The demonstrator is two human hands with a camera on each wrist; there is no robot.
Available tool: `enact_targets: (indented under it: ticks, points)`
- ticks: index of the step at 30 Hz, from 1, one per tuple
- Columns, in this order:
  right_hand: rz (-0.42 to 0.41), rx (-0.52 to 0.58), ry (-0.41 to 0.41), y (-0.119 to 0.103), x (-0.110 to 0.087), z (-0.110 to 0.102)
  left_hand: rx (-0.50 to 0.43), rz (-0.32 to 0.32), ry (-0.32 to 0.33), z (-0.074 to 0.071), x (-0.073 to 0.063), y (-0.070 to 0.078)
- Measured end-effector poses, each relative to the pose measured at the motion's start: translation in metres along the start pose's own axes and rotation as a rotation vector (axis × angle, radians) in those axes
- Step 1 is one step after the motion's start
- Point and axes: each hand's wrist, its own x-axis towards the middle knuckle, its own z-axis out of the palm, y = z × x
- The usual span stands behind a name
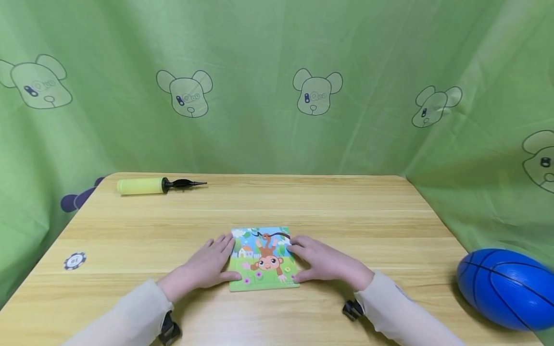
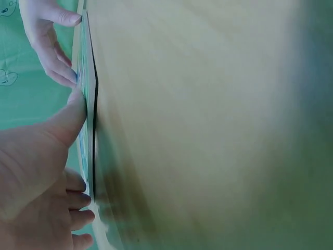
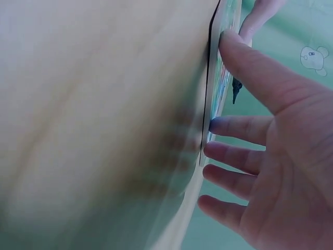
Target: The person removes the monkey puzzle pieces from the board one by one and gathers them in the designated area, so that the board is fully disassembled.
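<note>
A square jigsaw puzzle (image 1: 261,277) with a monkey hanging from a branch lies flat on the wooden table. Along its left edge sits my left hand (image 1: 208,263), fingers fairly straight and the thumb on the lower left corner. At the opposite edge is my right hand (image 1: 322,258), its thumb touching the lower right corner and its fingers by the upper right side. The left wrist view shows the thumb (image 2: 73,117) against the thin puzzle edge. In the right wrist view the fingers (image 3: 242,128) are spread and extended beside the puzzle.
A yellow hand pump (image 1: 142,186) with a black nozzle lies at the table's back left. Nearer on the left is a poker chip (image 1: 75,261). A blue ball (image 1: 506,288) stands at the right edge. Green curtains (image 1: 259,134) surround the table (image 1: 346,206).
</note>
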Motion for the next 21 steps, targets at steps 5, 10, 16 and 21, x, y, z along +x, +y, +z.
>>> enact_targets:
  ticks: [5, 10, 16, 21]
  points:
    - [-0.012, -0.009, 0.001, -0.0029, -0.0075, -0.0003, -0.009, -0.007, -0.013, 0.0019, 0.0012, 0.0029]
    - [-0.014, -0.009, 0.005, -0.0041, -0.0106, 0.0000, 0.003, -0.016, -0.004, 0.0049, 0.0022, 0.0046]
    - [-0.009, 0.000, -0.012, -0.0046, -0.0108, -0.0022, -0.004, -0.013, 0.004, 0.0079, 0.0026, 0.0046]
    - [-0.010, 0.006, -0.026, -0.0045, -0.0058, -0.0087, 0.000, -0.006, 0.008, 0.0082, 0.0028, 0.0036]
